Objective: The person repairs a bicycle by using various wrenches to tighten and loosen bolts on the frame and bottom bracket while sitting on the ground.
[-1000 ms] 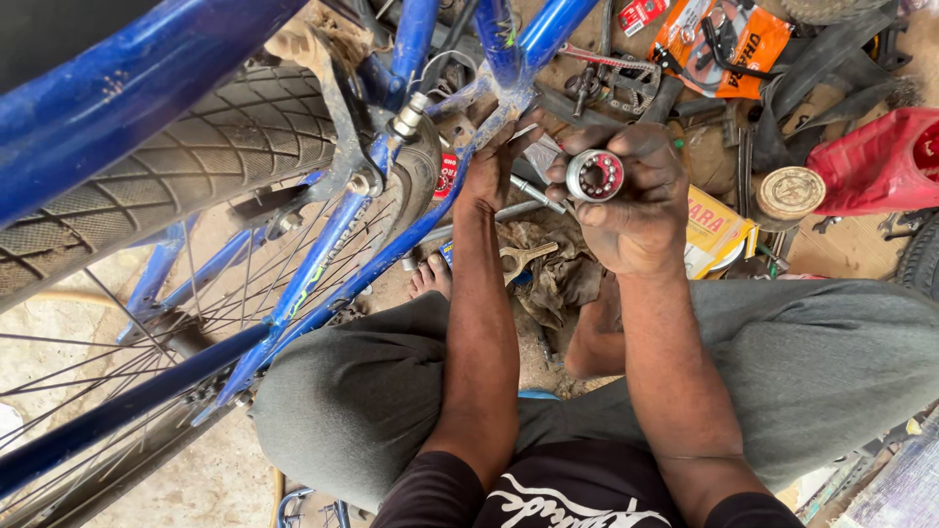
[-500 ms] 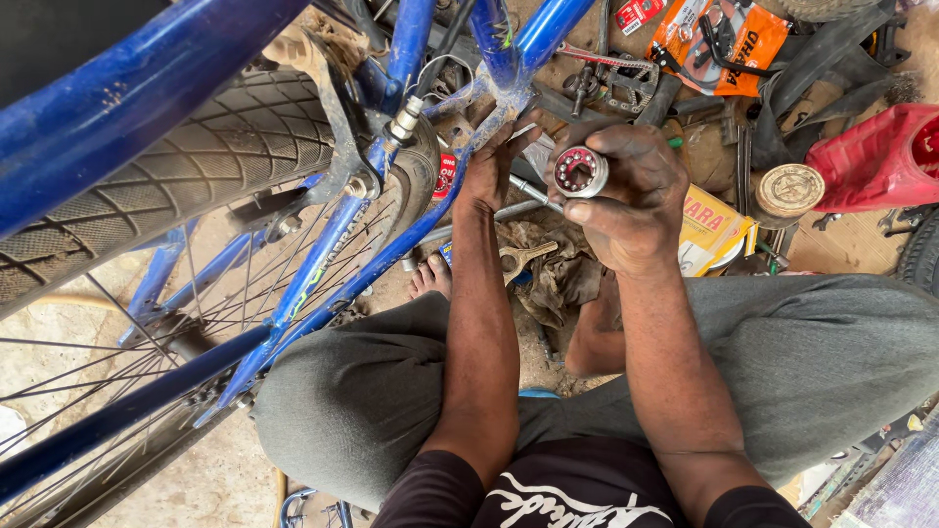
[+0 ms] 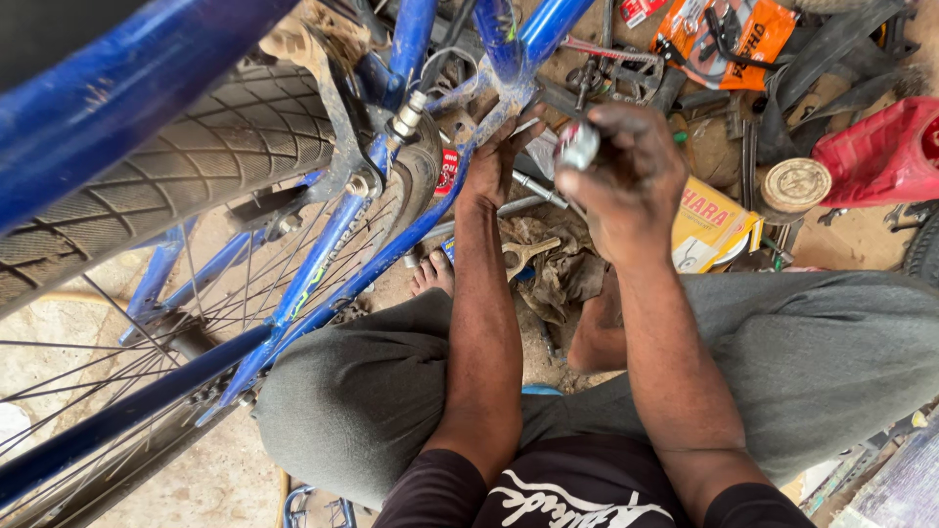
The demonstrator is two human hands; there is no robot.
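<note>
Head view, person seated on the ground with knees apart, blue bicycle frame (image 3: 386,230) upturned in front. Right hand (image 3: 626,181) was closed around a small round metal part (image 3: 577,145), silver with a red edge, held up just beside the frame junction (image 3: 499,93) where the tubes meet; its exact kind could not be told. Left hand (image 3: 494,161) reached up with fingers (image 3: 523,115) loosely spread and touching the underside of that junction, gripping nothing. Judgement: the part was out of the frame and in hand, so the fitting at the junction looked unfinished; whether it was coming off or going on could not be read. Rear tyre (image 3: 186,171) and spokes (image 3: 147,332) sat in place at left. A flat spanner (image 3: 518,256) lay on a dirty rag (image 3: 562,269) between the feet, untouched. A yellow box (image 3: 709,223), a red container (image 3: 880,152) and an orange packet (image 3: 743,34) lay on the ground beyond
</note>
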